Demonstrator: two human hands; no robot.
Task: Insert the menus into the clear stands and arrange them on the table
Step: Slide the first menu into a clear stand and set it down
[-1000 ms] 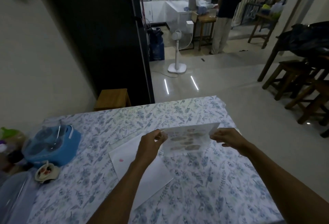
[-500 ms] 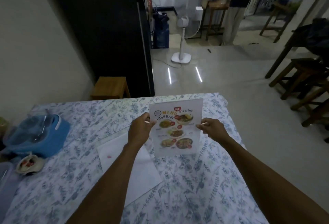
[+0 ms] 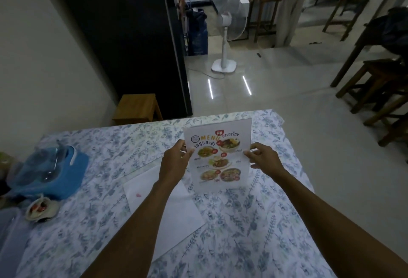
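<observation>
Over the far middle of the surface, which is covered in a blue floral cloth, the head view shows a printed menu held upright and facing the camera. It appears to sit inside a clear stand, though the plastic is too transparent in this dim light to trace its edges or base. The left hand pinches the menu's left edge about halfway up, fingers curled behind and thumb in front. The right hand pinches the right edge at the same height. Each grip is pressed together on the menu, 1 on each side.

A blank white sheet lies flat on the cloth, just beside and below the left forearm. A blue container and a small bowl sit at the left, well apart from the menu.

The paper itself is light and floppy; a clear stand would make it stiff but smooth and likely slippery. Holding both side edges at mid-height looks sound for keeping it square while setting it down.
</observation>
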